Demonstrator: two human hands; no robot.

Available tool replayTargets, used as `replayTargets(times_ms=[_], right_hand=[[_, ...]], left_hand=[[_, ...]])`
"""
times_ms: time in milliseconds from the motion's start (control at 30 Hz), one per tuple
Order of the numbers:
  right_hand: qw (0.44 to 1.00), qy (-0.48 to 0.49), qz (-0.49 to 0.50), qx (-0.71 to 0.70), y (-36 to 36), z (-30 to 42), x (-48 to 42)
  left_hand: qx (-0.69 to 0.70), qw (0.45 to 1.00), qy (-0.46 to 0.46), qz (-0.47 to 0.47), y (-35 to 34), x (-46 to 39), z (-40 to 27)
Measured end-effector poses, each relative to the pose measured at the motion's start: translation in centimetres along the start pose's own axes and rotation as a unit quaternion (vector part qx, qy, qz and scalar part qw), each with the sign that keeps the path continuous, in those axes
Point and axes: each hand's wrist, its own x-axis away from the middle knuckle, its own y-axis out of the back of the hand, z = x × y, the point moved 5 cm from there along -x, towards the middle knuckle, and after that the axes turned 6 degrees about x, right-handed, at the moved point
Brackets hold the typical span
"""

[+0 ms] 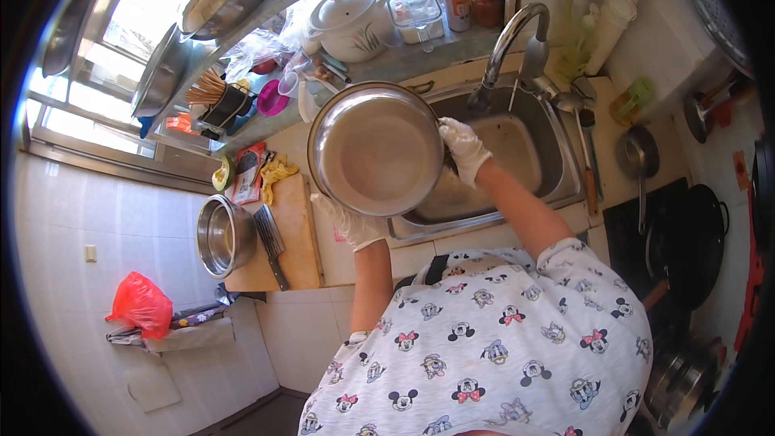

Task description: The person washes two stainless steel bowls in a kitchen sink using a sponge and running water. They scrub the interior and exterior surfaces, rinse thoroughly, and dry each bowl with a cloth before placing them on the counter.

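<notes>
Both my hands, in thin white gloves, hold a wide stainless-steel pan (382, 148) by its rim. My left hand (350, 223) grips the lower left edge, its fingers partly hidden beneath. On the other side, my right hand (465, 150) grips the right edge, and something dark shows below its fingers. A loop handle (422, 87) juts out at the pan's upper right. The pan's inside faces me and looks dull and brownish; I cannot tell whether it holds liquid. It covers the left part of a steel sink (548, 172), whose chrome faucet (514, 24) arches above the basin.
Left of the sink, a cleaver (270, 242) and a steel pot (219, 239) rest on a wooden cutting board (309, 266). A crowded shelf behind carries a lidded white pot (351, 24). Long-handled brushes (589, 163) lie right of the sink, near a black wok (690, 248).
</notes>
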Motion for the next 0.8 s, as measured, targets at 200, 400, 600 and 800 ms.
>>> replayTargets(times_ms=[200,400,600,800], right_hand=[[0.998,-0.061,-0.016,0.006,-1.0,3.3,2.4],[0.994,-0.092,-0.007,-0.06,-0.3,4.2,2.6],[0.995,-0.054,0.067,0.056,1.9,4.7,0.9],[0.973,0.003,0.03,0.227,3.6,4.3,-3.0]], left_hand=[[0.025,0.999,0.025,-0.04,4.1,-0.3,0.1],[-0.09,0.996,0.001,-0.017,2.5,-0.9,-1.7],[-0.231,0.965,0.064,0.103,0.0,-3.1,-4.4],[-0.328,0.942,0.029,0.064,-0.1,-1.8,-1.5]])
